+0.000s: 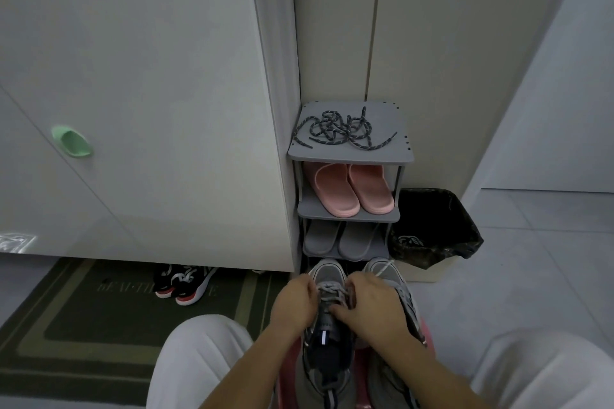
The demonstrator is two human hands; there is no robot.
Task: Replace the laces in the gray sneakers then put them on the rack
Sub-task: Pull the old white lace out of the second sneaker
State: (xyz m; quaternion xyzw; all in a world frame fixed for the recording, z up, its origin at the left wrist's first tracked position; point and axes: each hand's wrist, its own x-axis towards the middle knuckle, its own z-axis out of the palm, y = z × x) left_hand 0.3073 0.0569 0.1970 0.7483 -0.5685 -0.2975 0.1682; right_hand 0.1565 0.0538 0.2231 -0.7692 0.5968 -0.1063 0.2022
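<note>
Side by side, toes pointing at the foot of the gray rack (392,123): left gray sneaker (327,276), threaded with pale gray laces (332,292), and right gray sneaker (382,271). Dark speckled laces (345,129) loosely tangled on the rack's top shelf.

The rack (385,111) holds dark laces (345,129) on top, pink slippers (352,191) beneath, gray slippers (339,237) lower.

Dim, flat indoor light; soft focus, edges bowed by wide-angle lens.
</note>
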